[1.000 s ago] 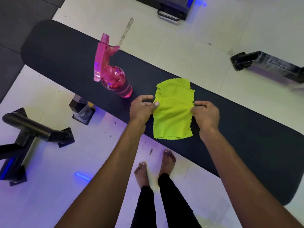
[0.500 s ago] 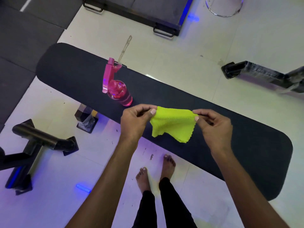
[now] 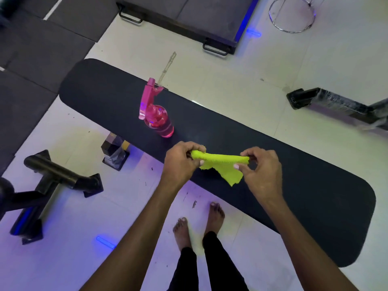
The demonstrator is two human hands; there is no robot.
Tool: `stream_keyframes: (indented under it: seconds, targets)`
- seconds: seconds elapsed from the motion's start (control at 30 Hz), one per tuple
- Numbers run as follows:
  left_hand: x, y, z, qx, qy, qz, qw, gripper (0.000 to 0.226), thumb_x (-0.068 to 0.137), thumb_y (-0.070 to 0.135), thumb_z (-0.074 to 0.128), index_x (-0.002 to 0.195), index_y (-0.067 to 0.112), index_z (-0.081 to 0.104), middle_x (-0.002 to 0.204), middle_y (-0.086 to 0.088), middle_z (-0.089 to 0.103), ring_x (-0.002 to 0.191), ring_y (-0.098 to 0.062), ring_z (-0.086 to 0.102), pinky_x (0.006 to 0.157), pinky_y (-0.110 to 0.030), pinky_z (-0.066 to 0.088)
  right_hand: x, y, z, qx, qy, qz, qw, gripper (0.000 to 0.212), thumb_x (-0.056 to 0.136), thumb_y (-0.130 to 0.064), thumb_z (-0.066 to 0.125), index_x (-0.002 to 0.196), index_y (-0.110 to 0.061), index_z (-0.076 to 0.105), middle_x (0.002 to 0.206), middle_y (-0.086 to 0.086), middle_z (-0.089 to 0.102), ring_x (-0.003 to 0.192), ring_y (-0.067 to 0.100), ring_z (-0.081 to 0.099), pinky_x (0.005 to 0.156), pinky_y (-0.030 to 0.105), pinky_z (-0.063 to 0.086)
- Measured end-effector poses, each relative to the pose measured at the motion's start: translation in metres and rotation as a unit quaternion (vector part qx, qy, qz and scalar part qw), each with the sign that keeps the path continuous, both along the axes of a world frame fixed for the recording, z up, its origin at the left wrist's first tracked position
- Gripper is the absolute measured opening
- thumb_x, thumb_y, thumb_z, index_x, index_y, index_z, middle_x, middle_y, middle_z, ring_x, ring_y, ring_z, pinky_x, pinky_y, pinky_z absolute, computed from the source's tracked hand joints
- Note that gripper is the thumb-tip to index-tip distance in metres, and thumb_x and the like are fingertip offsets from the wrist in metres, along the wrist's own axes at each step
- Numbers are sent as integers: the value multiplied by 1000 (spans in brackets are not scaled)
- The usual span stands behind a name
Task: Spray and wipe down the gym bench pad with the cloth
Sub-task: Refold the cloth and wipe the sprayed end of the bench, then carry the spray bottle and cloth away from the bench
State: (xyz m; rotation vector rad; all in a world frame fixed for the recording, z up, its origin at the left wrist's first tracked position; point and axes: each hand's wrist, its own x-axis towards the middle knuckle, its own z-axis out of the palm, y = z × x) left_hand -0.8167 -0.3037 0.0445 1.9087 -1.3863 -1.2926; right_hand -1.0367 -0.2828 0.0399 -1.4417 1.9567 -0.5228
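1. Head view, surroundings: pale floor tiles carry a black equipment frame point(image 3: 54, 177) off the bench pad's near-left side, a wrapped black bar point(image 3: 336, 103) beyond its far edge, a low dark platform point(image 3: 189, 15) and a chrome ring point(image 3: 292, 14) farther off. Bare feet point(image 3: 197, 223) stand just beside the pad's near edge.
2. Bench pad point(image 3: 304, 185) runs diagonally from far left to near right; a pink spray bottle point(image 3: 157, 114) stands upright near its middle, unobstructed.
3. Yellow-green cloth point(image 3: 220, 164) hangs lifted above the pad's near edge, stretched between both hands.
4. Left hand point(image 3: 181, 162) pinches one bunched end; right hand point(image 3: 262, 171) pinches the other.
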Motion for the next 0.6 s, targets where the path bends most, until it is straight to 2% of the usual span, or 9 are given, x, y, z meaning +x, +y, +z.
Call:
stream_keyframes:
  seconds: [0.07, 0.13, 0.2, 0.23, 0.3, 0.37, 0.43, 0.53, 0.6]
  targets:
    - [1, -1, 2, -19, -42, -3, 999, 24, 83, 7, 85, 99, 24, 81, 95, 2, 67, 76, -6, 59, 69, -10, 46, 6, -3, 1, 9, 26, 43, 999, 19, 80, -14, 88, 92, -18, 73, 87, -12, 59, 102, 21, 54, 72, 5, 34]
    - [8, -1, 4, -26, -34, 19, 999, 20, 85, 13, 84, 97, 28, 82, 102, 3, 64, 84, -5, 58, 72, -9, 44, 5, -9, 5, 9, 27, 69, 997, 17, 81, -10, 84, 84, -19, 69, 97, -6, 63, 106, 19, 51, 78, 0, 32]
    - [19, -1, 6, -10, 32, 50, 998, 20, 85, 12, 84, 95, 29, 82, 113, 4, 67, 100, -8, 63, 85, -17, 50, 1, -17, 15, 30, -70, 81, 994, 23, 81, -4, 77, 76, -21, 62, 111, -10, 70, 109, 9, 56, 87, 3, 38]
    - [24, -2, 7, 4, 76, 62, 995, 20, 85, 10, 84, 94, 28, 81, 114, 3, 72, 103, -12, 66, 89, -22, 54, 0, -22, 22, 60, -146, 85, 984, 24, 83, -3, 73, 76, -20, 58, 111, -13, 74, 107, 1, 61, 90, 13, 45]
    - [31, -2, 8, 22, 146, 75, 986, 16, 89, 7, 80, 98, 20, 82, 104, -2, 78, 100, -13, 70, 89, -27, 57, 4, -34, 30, 101, -241, 105, 960, 19, 87, -10, 67, 77, -18, 53, 87, -18, 73, 85, -5, 63, 73, 16, 48]
    - [35, -5, 6, 14, 165, 100, 981, 15, 93, 6, 76, 104, 14, 80, 98, -5, 77, 92, -11, 68, 83, -23, 57, 11, -46, 33, 111, -258, 111, 953, 11, 83, -22, 62, 78, -20, 52, 68, -14, 53, 63, 4, 47, 56, 19, 37]
    - [39, -8, 4, 10, 154, 134, 979, 16, 95, 6, 73, 109, 12, 79, 96, -8, 73, 89, -12, 63, 82, -24, 54, 22, -55, 31, 130, -285, 81, 946, 14, 88, -19, 66, 82, -21, 54, 71, -5, 49, 62, 10, 44, 55, 24, 35]
    - [51, -10, -2, 34, 121, 180, 976, 15, 96, 10, 72, 110, 11, 77, 92, -4, 71, 87, -11, 63, 83, -28, 50, 36, -67, 22, 173, -303, 39, 936, 13, 99, -8, 65, 96, -19, 62, 82, -4, 60, 70, 10, 57, 63, 27, 43]
    - [63, -8, -8, 58, 18, 195, 979, 21, 94, 20, 77, 114, 12, 75, 97, -1, 72, 95, -15, 68, 85, -29, 51, 44, -74, 14, 178, -282, 46, 942, 13, 100, -9, 65, 108, -18, 69, 89, -5, 68, 78, 9, 63, 67, 24, 48]
